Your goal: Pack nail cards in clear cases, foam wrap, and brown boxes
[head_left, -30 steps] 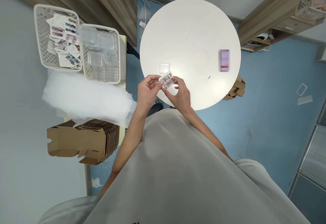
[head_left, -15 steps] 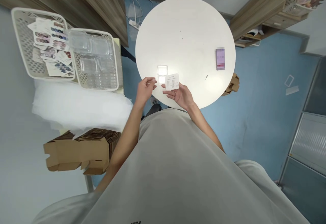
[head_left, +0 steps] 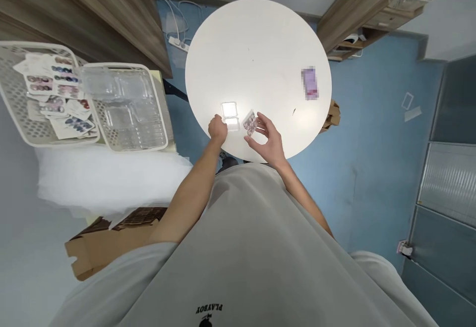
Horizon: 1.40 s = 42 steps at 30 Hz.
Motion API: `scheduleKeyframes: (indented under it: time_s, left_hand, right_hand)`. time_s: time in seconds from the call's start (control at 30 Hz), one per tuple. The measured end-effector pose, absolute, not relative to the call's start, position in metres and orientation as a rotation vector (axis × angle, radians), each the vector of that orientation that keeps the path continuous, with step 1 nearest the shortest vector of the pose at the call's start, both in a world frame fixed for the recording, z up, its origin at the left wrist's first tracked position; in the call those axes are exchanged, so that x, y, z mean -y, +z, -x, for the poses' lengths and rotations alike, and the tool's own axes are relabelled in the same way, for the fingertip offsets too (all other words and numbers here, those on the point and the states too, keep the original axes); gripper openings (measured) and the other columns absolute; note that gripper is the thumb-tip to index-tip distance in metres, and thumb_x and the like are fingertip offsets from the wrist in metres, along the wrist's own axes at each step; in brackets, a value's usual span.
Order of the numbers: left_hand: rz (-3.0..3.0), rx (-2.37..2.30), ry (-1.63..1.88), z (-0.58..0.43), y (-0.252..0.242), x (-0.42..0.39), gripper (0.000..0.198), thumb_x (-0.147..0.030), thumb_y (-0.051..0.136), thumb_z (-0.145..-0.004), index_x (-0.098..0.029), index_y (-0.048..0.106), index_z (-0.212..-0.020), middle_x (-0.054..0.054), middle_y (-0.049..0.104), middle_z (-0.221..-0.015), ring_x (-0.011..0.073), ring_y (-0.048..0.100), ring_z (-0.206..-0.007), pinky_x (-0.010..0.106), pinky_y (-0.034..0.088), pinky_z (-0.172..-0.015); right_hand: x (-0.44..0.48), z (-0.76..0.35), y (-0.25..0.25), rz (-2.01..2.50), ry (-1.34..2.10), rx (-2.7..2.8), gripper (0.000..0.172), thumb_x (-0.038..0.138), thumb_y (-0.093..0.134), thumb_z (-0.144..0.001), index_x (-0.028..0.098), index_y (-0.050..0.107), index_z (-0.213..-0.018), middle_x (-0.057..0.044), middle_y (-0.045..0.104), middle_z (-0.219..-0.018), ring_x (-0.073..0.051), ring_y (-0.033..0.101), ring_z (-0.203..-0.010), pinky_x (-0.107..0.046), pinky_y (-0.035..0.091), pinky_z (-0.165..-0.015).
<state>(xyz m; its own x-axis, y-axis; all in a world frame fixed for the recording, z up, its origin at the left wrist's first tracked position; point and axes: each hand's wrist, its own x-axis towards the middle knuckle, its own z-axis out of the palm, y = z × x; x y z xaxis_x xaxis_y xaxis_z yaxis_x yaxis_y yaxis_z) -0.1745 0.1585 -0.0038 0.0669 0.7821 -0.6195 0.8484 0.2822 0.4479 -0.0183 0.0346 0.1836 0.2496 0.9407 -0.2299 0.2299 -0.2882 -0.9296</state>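
Observation:
My left hand is closed at the left edge of a small clear plastic box, which lies unfolded on the white round table. Its fingertips are curled out of sight and seem to grip the box's edge. To the right of the box, my right hand holds a small card between thumb and fingers, tilted above the tabletop. Rows of small pinkish-purple pieces show on the card's visible side; they are too small to name.
At left stand a white basket of similar cards and another basket of clear plastic boxes. White sheeting and folded cardboard lie nearer me. A blurred purple object sits at the table's right side.
The card in my right hand has turned from its printed text side to the side with coloured pieces. My left hand has closed and come to the box's left edge. The view has shifted.

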Motion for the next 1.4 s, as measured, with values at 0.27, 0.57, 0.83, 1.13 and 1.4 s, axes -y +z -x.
scheduleKeyframes:
  time_s: [0.27, 0.57, 0.83, 1.13, 1.4]
  left_hand:
    - [-1.347, -1.559, -0.172, 0.173, 0.011, -0.162, 0.019, -0.022, 0.075, -0.078, -0.016, 0.077, -0.096, 0.014, 0.081, -0.095, 0.0349, 0.077, -0.11, 0.045, 0.06, -0.103]
    - [-1.125, -1.193, 0.385, 0.172, 0.102, -0.125, 0.028, -0.038, 0.078, -0.08, -0.018, 0.081, -0.1, 0.01, 0.082, -0.104, 0.0177, 0.072, -0.075, 0.039, 0.066, -0.084]
    - [-1.001, -1.165, 0.665, 0.166, 0.177, -0.088, 0.047, -0.049, 0.087, -0.084, -0.021, 0.08, -0.12, 0.013, 0.081, -0.129, 0.03, 0.08, -0.111, 0.043, 0.07, -0.092]
    - [-0.978, -1.138, 0.74, 0.152, 0.193, -0.07, 0.059, -0.06, 0.087, -0.087, -0.022, 0.075, -0.131, 0.014, 0.079, -0.139, 0.0338, 0.074, -0.134, 0.047, 0.068, -0.104]
    - [-0.961, -1.1, 0.714, 0.158, 0.197, -0.066, 0.058, -0.06, 0.087, -0.088, -0.022, 0.074, -0.13, 0.012, 0.082, -0.127, 0.0312, 0.077, -0.127, 0.046, 0.068, -0.104]
  right_hand:
    - [-0.022, -0.004, 0.183, 1.827, 0.783, 1.442, 0.077, 0.038, 0.071, -0.105, 0.031, 0.039, -0.174, -0.016, 0.057, -0.163, -0.033, 0.055, -0.155, -0.057, 0.055, -0.128]
    - [-0.013, -0.009, 0.197, 1.797, 0.876, 1.426, 0.048, 0.042, 0.067, -0.107, 0.032, 0.061, -0.154, -0.014, 0.051, -0.172, -0.036, 0.049, -0.162, -0.062, 0.056, -0.125]
    - [-0.009, -0.011, 0.204, 1.787, 0.873, 1.424, 0.072, 0.05, 0.065, -0.109, 0.03, 0.04, -0.173, -0.016, 0.051, -0.173, -0.038, 0.043, -0.167, -0.063, 0.053, -0.128]
    - [-0.008, -0.011, 0.191, 1.779, 0.908, 1.43, 0.064, 0.058, 0.063, -0.11, 0.031, 0.051, -0.166, -0.013, 0.052, -0.174, -0.037, 0.036, -0.171, -0.064, 0.048, -0.133]
    - [-0.007, -0.015, 0.196, 1.744, 0.925, 1.49, 0.055, 0.063, 0.059, -0.111, 0.032, 0.06, -0.157, -0.013, 0.051, -0.174, -0.036, 0.037, -0.171, -0.065, 0.044, -0.135]
